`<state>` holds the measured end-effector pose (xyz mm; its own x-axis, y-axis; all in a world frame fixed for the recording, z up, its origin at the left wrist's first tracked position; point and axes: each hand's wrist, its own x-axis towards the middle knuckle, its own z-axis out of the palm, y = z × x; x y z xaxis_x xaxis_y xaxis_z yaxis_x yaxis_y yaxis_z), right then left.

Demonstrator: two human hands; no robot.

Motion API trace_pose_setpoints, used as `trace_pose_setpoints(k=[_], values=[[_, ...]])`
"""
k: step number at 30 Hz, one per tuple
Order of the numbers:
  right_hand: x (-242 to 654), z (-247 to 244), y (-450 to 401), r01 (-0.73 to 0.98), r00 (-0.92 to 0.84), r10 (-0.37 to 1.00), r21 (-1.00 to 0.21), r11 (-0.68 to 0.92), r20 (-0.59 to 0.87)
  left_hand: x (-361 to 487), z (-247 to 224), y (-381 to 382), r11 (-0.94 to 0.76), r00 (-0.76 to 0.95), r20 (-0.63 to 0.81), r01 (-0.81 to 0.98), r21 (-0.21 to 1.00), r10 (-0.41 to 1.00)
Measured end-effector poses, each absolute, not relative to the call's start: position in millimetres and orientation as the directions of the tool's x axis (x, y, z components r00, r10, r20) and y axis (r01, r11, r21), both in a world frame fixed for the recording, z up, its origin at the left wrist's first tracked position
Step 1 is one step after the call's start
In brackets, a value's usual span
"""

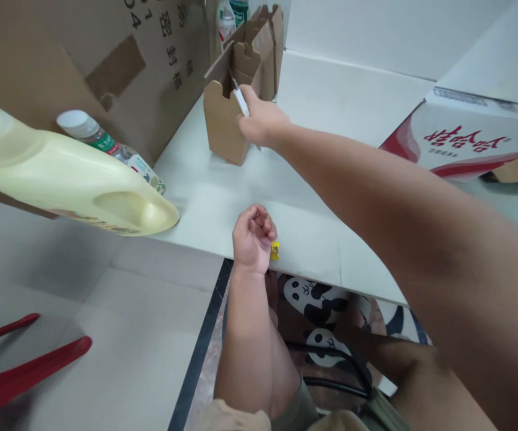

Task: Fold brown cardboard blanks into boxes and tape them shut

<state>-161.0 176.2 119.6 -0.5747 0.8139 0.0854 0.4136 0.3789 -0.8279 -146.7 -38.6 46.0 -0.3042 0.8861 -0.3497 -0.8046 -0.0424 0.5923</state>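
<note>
My right hand [261, 117] is closed around a white-handled tool with a thin metal tip [241, 102]. The tip points away from me, at the open top of a small brown cardboard box [225, 123] on the white table. My left hand [253, 236] rests palm up near the table's front edge. Its fingers are loosely curled, and I see nothing in them. Just right of it, a small yellow wrapped packet [275, 251] lies on the table, partly hidden by the hand.
A pale yellow jug [75, 173] and a water bottle [106, 143] stand at left before a large carton [151, 72]. More folded-top boxes [268, 48] and bottles [226, 21] are behind. At right sits a red-and-white carton [465, 137]. Red legs [39, 365] stand on the floor.
</note>
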Motion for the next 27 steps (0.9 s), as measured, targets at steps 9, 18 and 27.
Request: trace_pose_setpoints(k=[9,18,27], values=[[-105,93,193,0.678,-0.467,0.850,-0.519,0.520,0.242,-142,51,-40,-0.050,-0.313,-0.347,-0.802,0.595,0.884],[83,88,109,0.548,-0.220,0.813,-0.621,0.560,0.539,-132,43,-33,-0.264,-0.592,-0.238,-0.635,0.726,0.770],[222,35,-5,0.350,0.176,0.722,-0.728,0.590,0.669,-93,27,-15,-0.354,-0.434,0.211,-0.282,0.891,0.876]])
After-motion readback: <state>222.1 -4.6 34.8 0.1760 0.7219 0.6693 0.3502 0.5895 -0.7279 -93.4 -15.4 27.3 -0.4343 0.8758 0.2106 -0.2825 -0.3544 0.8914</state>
